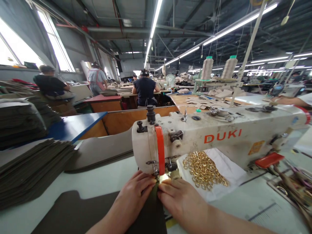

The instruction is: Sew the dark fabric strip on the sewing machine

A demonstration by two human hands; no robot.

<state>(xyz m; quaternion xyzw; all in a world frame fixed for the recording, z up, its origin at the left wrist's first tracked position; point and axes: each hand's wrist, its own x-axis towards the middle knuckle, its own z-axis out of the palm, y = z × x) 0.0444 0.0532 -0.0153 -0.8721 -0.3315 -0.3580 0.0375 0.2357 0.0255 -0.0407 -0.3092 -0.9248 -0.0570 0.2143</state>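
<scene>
Down at the needle, the left hand (pixel 136 191) lies flat, fingers stretched forward and close together, pressing on a dark olive fabric strip (pixel 149 208). The right hand (pixel 181 198) rests just beside it, fingers likewise extended and laid on the same strip, fingertips almost touching those of the left; neither hand is curled around anything. The strip runs lengthwise from the near edge of the table straight away toward the presser foot (pixel 157 177), its far end under the lit needle area.

Above the hands stands a white sewing machine (pixel 219 136) with "DUKI" in red letters on its arm and an orange-red guard on its head. A small yellowish label further right is too blurred to read. Just right of the hands, a heap of gold metal rings (pixel 203 169) lies on a white cloth (pixel 229 172).

To the left, the pale tabletop (pixel 97 182) has open room, bounded by a stack of dark cut pieces (pixel 31 169) at its left edge. Two thread cones (pixel 207 68) stand behind the machine. Other people work at benches beyond.
</scene>
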